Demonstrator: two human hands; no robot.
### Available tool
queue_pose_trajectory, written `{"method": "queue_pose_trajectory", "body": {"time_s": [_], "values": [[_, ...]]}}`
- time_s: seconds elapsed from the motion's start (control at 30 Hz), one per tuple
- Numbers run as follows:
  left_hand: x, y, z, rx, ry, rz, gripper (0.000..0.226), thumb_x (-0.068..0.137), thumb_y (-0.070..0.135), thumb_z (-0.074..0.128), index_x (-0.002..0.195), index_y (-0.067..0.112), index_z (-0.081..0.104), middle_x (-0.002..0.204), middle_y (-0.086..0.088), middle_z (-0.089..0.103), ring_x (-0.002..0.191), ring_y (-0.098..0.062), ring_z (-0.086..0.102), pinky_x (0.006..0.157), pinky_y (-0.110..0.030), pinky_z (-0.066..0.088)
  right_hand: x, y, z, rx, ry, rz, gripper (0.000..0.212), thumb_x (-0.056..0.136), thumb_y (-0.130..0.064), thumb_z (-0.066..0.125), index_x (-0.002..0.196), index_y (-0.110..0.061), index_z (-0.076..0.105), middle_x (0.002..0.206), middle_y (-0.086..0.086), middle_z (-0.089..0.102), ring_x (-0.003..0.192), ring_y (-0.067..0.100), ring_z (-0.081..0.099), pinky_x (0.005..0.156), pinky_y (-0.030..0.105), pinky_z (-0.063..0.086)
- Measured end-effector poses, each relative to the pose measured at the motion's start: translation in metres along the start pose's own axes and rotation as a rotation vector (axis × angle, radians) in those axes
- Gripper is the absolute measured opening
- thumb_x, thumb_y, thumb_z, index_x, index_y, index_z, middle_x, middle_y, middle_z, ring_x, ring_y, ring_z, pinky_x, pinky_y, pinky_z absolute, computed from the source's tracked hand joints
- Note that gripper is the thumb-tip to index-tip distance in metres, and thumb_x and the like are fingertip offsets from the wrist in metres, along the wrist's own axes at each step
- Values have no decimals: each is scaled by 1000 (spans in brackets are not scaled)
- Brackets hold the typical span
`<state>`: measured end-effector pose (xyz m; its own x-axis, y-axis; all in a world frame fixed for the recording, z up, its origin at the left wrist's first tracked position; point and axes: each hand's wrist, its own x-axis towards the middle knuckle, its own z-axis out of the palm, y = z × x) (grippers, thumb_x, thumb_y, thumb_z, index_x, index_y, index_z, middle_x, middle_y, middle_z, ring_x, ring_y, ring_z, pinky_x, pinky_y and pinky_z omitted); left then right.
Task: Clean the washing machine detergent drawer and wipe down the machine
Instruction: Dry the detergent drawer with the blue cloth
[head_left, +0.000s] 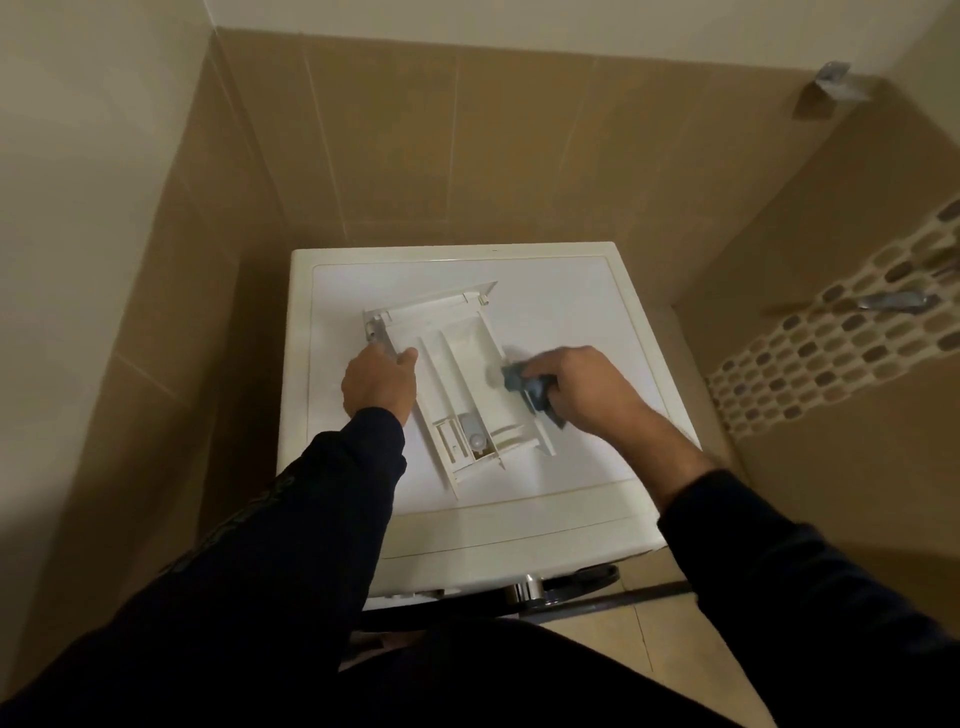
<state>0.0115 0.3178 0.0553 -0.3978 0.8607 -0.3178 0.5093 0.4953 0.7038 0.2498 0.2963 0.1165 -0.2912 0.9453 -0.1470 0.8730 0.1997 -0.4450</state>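
Looking down past my dark sleeves, I see the detergent drawer (457, 384) lying out of its slot on the flat top of the washing machine (582, 312), set at a slant with its front panel toward the far wall. My left hand (379, 384) rests on the drawer's left edge near the panel end, thumb laid over the rim, fingers hidden on the far side so I cannot tell how tightly they curl. My right hand (587, 387) has its fingers bunched round a small blue cloth (527, 389), pressed at the drawer's right wall. I judge the drawer light, hollow, stiff plastic with thin dividers and a small siphon cap (475, 434) at the near end, likely slick if wet; best held by the outer side walls, not the inserts. Beyond stand tan wall tiles (467, 156).
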Motion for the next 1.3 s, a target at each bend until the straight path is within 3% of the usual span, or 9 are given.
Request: {"method": "queue_pose_trajectory", "body": {"time_s": [0.07,0.27,0.4,0.6,0.73,0.87,1.07,1.17,1.3], "values": [[-3,1,-3,67,31,50,38,96,39,58,123,12,58,114,-7,66,103,-31,64,79,-34,50,13,-2,13,36,65,-41,21,86,-1,62,97,-10,77,95,12,72,76,25,64,74,34,54],[0,1,-2,151,-159,-51,27,97,27,52,91,0,59,73,-10,68,68,-27,68,62,-36,57,-16,14,56,-112,121,-193,28,73,15,63,87,-7,73,98,5,64,78,23,61,61,20,35],[3,7,-2,35,-154,-41,27,93,24,55,101,0,63,93,-16,71,80,-33,71,70,-43,61,-53,30,61,-139,57,-220,22,77,11,65,84,-9,72,99,-2,59,71,19,58,56,32,50],[1,10,-1,28,-280,-42,18,92,15,50,103,5,60,86,-14,72,76,-33,72,78,-42,60,-59,3,14,-256,-203,113,30,89,-9,62,113,-23,74,113,-2,69,96,18,64,87,27,52],[-2,10,5,-52,-298,-66,19,93,17,49,107,8,59,82,-13,73,72,-32,72,76,-41,61,-38,-22,-21,87,-6,233,38,84,8,51,95,-18,76,79,-21,63,65,-6,57,61,2,43],[-4,8,7,-107,-287,-59,20,93,18,50,110,13,60,89,-10,71,73,-31,72,72,-43,62,10,-45,-16,316,175,137,38,84,6,47,98,-17,74,79,-7,74,74,9,70,78,27,58],[-8,8,9,-143,-266,-70,23,94,20,52,115,17,60,99,-5,70,82,-31,71,75,-43,61,68,-43,15,82,419,-55,20,79,6,58,84,-9,69,86,3,69,76,20,62,70,22,47],[-10,8,10,-184,-249,-89,20,96,21,52,116,21,58,101,-4,67,84,-30,70,74,-44,61,79,-35,24,-76,353,24,20,83,6,59,92,-9,68,82,2,62,70,16,51,66,21,38],[-11,9,12,-167,-221,-78,13,97,22,52,109,20,57,103,-5,66,86,-31,69,76,-46,61,85,-45,43,17,254,-138,22,76,12,58,83,-5,71,82,7,67,70,19,56,66,21,40]]}}
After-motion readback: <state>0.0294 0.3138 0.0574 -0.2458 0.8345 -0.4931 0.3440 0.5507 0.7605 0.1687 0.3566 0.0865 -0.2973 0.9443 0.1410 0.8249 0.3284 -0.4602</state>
